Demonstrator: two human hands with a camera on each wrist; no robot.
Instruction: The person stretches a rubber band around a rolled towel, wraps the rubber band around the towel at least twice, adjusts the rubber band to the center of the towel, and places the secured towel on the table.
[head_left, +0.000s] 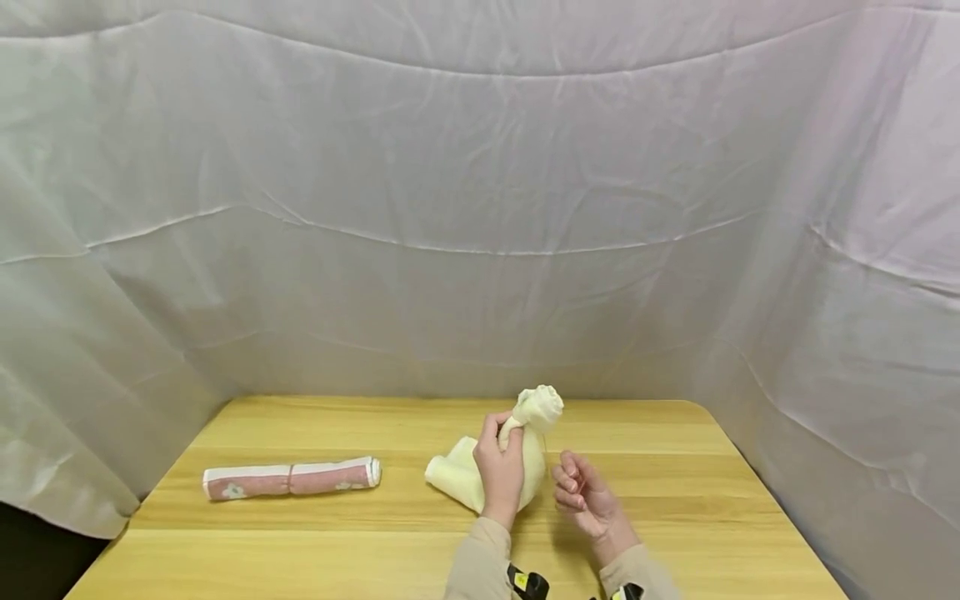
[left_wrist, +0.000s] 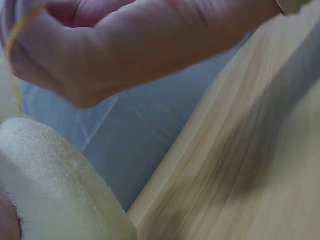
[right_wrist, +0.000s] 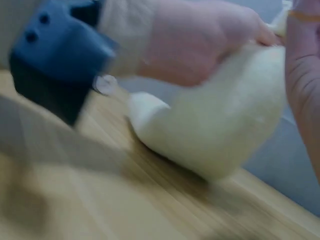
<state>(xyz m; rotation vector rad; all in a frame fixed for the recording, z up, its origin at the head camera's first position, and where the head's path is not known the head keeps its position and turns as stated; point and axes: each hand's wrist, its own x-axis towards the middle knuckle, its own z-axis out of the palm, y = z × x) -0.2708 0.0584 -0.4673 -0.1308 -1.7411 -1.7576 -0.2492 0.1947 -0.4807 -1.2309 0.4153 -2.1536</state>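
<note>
A pale yellow towel (head_left: 534, 471) stands bunched near the middle of the table, its upper end gathered into a ruffled knob and one flap spreading left. My left hand (head_left: 501, 475) grips it round the narrow neck below that knob. Just to the right, my right hand (head_left: 588, 500) is raised with curled fingers, apart from the cloth. An orange-yellow rubber band (left_wrist: 11, 47) is hooked over its fingers and stretches down toward the towel in the left wrist view. Right wrist footage also shows the band (right_wrist: 304, 16) across a finger; its far end is hidden.
To the left lies a rolled pink-and-white towel (head_left: 255, 483) with a flower pattern, cinched at its middle by a thin band. The wooden table (head_left: 300, 558) has grey-white curtains (head_left: 480, 317) hanging behind and at both sides. Each wrist wears a dark camera strap.
</note>
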